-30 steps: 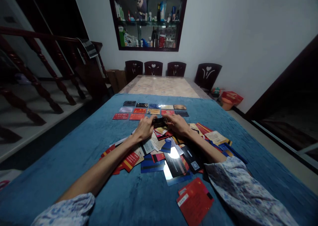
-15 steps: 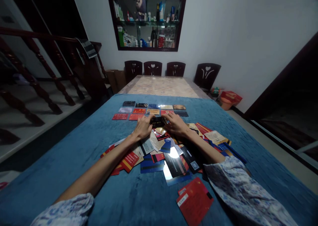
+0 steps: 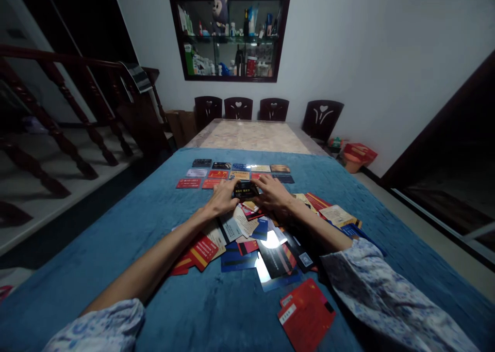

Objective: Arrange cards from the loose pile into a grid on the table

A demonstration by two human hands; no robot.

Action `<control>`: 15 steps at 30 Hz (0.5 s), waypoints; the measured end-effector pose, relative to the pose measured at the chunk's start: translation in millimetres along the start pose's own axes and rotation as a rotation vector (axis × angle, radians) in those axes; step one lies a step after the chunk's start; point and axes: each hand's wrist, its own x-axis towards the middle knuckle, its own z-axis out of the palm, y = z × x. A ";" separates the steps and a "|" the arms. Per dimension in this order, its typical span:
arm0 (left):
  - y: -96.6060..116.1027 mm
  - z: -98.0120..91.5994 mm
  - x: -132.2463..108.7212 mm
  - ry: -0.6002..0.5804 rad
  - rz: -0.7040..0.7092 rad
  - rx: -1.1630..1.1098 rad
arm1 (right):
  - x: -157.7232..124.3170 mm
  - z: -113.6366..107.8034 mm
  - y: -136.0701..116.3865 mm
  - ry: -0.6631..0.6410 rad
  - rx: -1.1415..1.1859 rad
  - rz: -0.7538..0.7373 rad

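Observation:
Between my two hands is a black card (image 3: 245, 189) with yellow lettering, tilted up toward me. My left hand (image 3: 222, 197) grips its left end, and my right hand (image 3: 274, 193) grips its right end. Just beyond it lie neat rows of cards, among them a red card (image 3: 188, 183), a dark blue card (image 3: 283, 178) and a white card (image 3: 196, 173). Under my wrists spreads a loose heap of overlapping cards, with a blue card (image 3: 237, 258) and a black card (image 3: 274, 259) on the near side. My forearms hide part of the heap.
A blue cloth (image 3: 193, 310) covers the near part of the table; the far end shows a bare marbled top (image 3: 255, 132). Two red cards (image 3: 307, 316) lie close to me. Dark chairs (image 3: 237, 108) stand behind the table, and a wooden railing (image 3: 58, 130) runs along the left.
The black card is tilted slightly more toward me, so its lettering shows more clearly. Both hands keep their hold on it; the view has shifted a little.

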 end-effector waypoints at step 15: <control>-19.7 -7.0 8.1 -0.113 0.035 0.091 | 19.6 8.5 9.8 -0.064 0.048 -0.082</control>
